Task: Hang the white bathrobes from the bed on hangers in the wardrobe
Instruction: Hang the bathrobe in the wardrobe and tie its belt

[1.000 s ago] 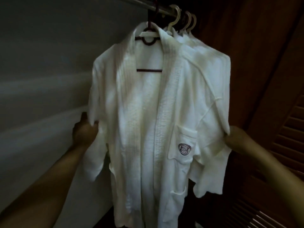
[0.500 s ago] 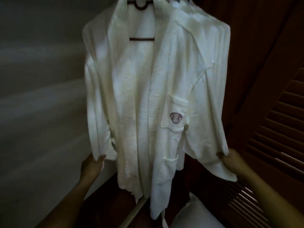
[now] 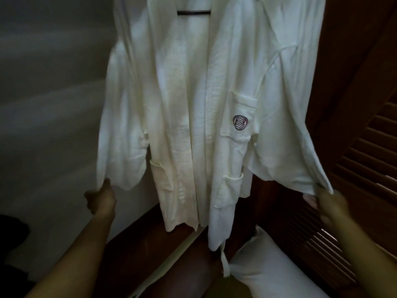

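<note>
The white robe [image 3: 193, 104] hangs on a hanger [image 3: 193, 11] in the wardrobe [image 3: 354, 82]. The right hand [image 3: 328, 203] grips one sleeve end [image 3: 300, 181], likely to pull it smooth; the left hand [image 3: 101, 198] touches the other, grip too blurry to tell

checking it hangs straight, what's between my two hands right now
Head view: between the left hand and the right hand hangs the lower front of the white cloth bathrobe, with its two hip pockets and a thin belt end dangling.

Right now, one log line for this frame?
bathrobe: hung on hanger | left hand: at sleeve hem, grip unclear | right hand: holds other sleeve's hem, pulled outward | below: pillow
</note>
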`<state>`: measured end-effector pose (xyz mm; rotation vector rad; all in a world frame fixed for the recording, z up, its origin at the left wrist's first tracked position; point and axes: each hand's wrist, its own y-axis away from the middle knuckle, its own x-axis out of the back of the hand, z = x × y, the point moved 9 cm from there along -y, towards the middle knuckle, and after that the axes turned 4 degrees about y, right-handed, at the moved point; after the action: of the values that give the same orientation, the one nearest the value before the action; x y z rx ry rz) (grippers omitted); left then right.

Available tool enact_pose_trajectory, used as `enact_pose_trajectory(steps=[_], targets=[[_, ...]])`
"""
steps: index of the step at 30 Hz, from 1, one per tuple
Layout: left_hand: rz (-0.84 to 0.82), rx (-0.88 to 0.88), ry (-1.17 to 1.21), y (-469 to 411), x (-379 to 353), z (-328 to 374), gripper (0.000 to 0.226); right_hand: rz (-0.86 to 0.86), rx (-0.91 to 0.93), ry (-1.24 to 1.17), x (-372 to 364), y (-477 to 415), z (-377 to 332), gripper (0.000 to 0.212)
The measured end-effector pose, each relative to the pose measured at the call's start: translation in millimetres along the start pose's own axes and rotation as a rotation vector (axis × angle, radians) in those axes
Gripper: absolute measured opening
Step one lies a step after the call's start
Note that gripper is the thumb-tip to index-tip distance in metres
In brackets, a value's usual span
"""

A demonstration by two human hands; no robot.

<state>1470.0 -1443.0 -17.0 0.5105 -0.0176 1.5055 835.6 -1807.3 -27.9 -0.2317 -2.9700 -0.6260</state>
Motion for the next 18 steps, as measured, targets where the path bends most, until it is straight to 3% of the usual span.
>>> enact_pose_trajectory(steps=[2, 4, 6, 9, 13, 16, 18], targets=[[-0.051, 0.301, 0.32, 7.0, -28.0, -30.5, 0.109, -0.037, -0.181, -0.18, -18.7, 10.3, 21.9, 0.058], [-0.235, 0.534, 0.503, 28.9, -69.5, -40.3, 0.101, -0.124, -0.299, -0.118, -48.7, 25.8, 40.6, 0.064], [-0.425, 0.625, 0.573, 52.5, -107.6, -32.1, 0.092, -0.244, -0.261, 0.09, -88.2, 43.9, 42.2, 0.053], [-0.658, 0.362, 0.405, 67.9, -150.4, 12.9, 0.06, -0.393, -0.004, 0.296, -156.9, 52.6, 11.7, 0.034], [-0.591, -0.085, 0.136, 31.2, -193.8, 94.7, 0.05, -0.302, 0.383, 0.582, -218.1, 31.1, -48.9, 0.037], [-0.74, -0.162, 0.197, 21.7, -235.9, 137.9, 0.043, -0.365, 0.523, 0.647, -259.7, 28.0, -73.5, 0.034], [-0.853, -0.171, 0.225, 54.0, -240.3, 163.6, 0.044, -0.377, 0.488, 0.679, -278.6, 20.1, -68.3, 0.029]])
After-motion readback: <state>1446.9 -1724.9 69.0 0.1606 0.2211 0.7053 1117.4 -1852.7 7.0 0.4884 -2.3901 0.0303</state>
